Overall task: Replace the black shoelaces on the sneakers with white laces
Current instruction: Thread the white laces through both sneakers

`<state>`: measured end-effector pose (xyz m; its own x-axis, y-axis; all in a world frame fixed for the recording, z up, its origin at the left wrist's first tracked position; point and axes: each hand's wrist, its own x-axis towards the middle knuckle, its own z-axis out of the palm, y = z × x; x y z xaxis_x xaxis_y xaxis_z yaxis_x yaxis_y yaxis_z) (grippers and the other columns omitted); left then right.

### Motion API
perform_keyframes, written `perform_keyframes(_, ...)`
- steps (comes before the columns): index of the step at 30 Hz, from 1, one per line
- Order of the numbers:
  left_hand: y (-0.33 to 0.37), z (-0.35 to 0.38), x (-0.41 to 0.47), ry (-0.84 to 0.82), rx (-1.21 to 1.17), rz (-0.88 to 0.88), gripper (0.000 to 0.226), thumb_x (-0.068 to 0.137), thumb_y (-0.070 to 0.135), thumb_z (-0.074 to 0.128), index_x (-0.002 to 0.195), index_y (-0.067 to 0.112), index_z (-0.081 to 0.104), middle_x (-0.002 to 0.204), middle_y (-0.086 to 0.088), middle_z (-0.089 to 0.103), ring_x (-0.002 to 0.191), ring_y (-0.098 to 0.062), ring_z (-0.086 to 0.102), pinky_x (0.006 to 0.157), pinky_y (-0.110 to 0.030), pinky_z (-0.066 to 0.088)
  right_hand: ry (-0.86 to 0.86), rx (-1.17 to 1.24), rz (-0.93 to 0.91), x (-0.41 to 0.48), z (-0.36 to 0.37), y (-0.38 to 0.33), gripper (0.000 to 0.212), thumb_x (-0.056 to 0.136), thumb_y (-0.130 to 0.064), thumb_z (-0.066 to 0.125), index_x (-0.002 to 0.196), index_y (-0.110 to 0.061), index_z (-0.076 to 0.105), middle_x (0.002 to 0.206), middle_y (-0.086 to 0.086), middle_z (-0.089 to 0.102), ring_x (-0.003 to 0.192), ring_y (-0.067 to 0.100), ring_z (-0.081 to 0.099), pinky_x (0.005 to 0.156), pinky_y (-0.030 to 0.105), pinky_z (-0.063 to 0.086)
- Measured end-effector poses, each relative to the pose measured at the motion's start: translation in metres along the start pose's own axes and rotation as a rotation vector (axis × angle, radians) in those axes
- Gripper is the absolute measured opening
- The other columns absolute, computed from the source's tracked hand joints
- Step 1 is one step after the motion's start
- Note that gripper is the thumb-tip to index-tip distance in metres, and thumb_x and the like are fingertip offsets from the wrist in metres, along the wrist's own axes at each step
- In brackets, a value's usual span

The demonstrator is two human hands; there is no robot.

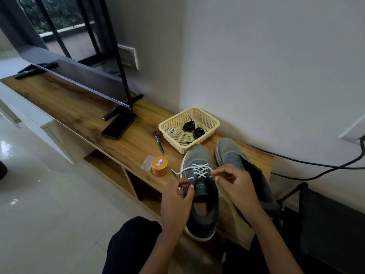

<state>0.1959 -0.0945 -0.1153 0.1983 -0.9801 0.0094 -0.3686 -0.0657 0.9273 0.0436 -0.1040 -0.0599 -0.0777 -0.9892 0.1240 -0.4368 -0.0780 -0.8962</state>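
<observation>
Where the person sits: at the right end of a long wooden counter (83, 113), dark-trousered knees at the near edge.
Laced sneaker (203, 212): grey with a white sole, at the counter's right end, toe pointing toward the wall and heel at the near edge.
White lace (199, 169): crossed through the lower eyelets of that sneaker, with one loose end sticking out to the left.
Left hand (177, 200): fingers curled, pinching the dark edge of the laced sneaker beside the tongue; exactly what sits between the fingertips is hard to tell.
Right hand (236, 186): thumb and forefinger pinching the lace's right end just beside the top crossing.
Second sneaker (229, 153): just right of the first, no lace visible, partly hidden behind the right hand.
Basket (214, 120): cream plastic mesh, against the wall just beyond the sneaker toes.
Black laces (194, 128): two bundles lying inside the basket.
Spare white lace (172, 131): coiled in the basket's left corner.
Pen (158, 142): dark, lying just left of the basket.
Orange tin (159, 166): round, near the front edge, left of the laced sneaker, touching a small clear box (147, 163).
Phone (119, 125): face up, further left, beside the television (79, 76) stand.
</observation>
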Motion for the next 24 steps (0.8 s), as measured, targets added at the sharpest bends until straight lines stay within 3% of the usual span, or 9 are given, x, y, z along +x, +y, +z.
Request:
perform_keyframes(3,0.001,-0.002,0.000,-0.039,0.042,0.022,0.017,0.084,0.031,0.068,0.099,0.031,0.060,0.100,0.014,0.058,0.090,0.000,0.054,0.067,-0.010,0.041,0.034,-0.167,-0.070,0.023,0.017,0.000,0.016,0.083,-0.001,0.059,0.086,-0.011,0.071,0.088,-0.004,0.064,0.089,0.015,0.056,0.078,0.026,0.042)
perform_keyframes(7,0.000,-0.003,0.002,-0.048,0.127,0.057,0.027,0.082,0.037,0.069,0.107,0.029,0.062,0.104,0.013,0.058,0.092,-0.001,0.053,0.072,-0.014,0.043,-0.176,-0.661,-0.113,0.060,0.042,-0.002,0.022,0.085,-0.020,0.060,0.105,-0.018,0.067,0.104,0.000,0.063,0.101,0.019,0.048,0.079,0.028,0.035)
perform_keyframes(10,0.000,-0.003,0.000,-0.037,0.194,0.105,0.029,0.085,0.037,0.066,0.112,0.030,0.062,0.108,0.014,0.057,0.092,0.000,0.053,0.068,-0.007,0.039,-0.294,-0.881,-0.058,0.074,0.053,-0.011,0.019,0.085,-0.018,0.058,0.102,-0.022,0.068,0.103,0.001,0.064,0.105,0.021,0.051,0.086,0.033,0.038)
perform_keyframes(12,0.001,-0.003,-0.001,-0.014,0.210,0.132,0.028,0.086,0.036,0.065,0.113,0.031,0.063,0.108,0.015,0.058,0.090,0.001,0.053,0.065,-0.005,0.038,-0.291,-0.738,-0.034,0.079,0.054,-0.016,0.016,0.085,-0.014,0.058,0.094,-0.020,0.070,0.094,-0.001,0.065,0.092,0.016,0.056,0.081,0.030,0.042)
perform_keyframes(15,0.000,-0.003,-0.002,0.013,0.215,0.164,0.026,0.087,0.035,0.065,0.112,0.029,0.064,0.107,0.015,0.059,0.088,0.000,0.055,0.064,-0.007,0.039,-0.287,-0.078,0.153,0.077,0.047,-0.028,0.016,0.084,-0.001,0.055,0.086,-0.011,0.068,0.071,-0.001,0.061,0.064,0.010,0.054,0.062,0.022,0.044)
perform_keyframes(18,-0.001,-0.002,-0.002,0.003,0.216,0.184,0.026,0.088,0.034,0.063,0.113,0.028,0.064,0.107,0.015,0.058,0.089,-0.001,0.057,0.065,-0.009,0.043,-0.317,0.363,0.196,0.066,0.030,-0.043,0.018,0.084,0.006,0.056,0.090,-0.006,0.068,0.065,0.003,0.062,0.058,0.012,0.050,0.054,0.019,0.044)
perform_keyframes(24,-0.001,0.002,-0.001,-0.016,0.243,0.173,0.023,0.091,0.032,0.058,0.113,0.027,0.062,0.107,0.016,0.054,0.093,0.000,0.052,0.068,-0.008,0.038,-0.136,0.621,0.101,0.032,-0.008,-0.052,0.019,0.089,-0.004,0.054,0.103,-0.008,0.067,0.071,0.009,0.065,0.047,0.011,0.042,0.049,0.017,0.041)
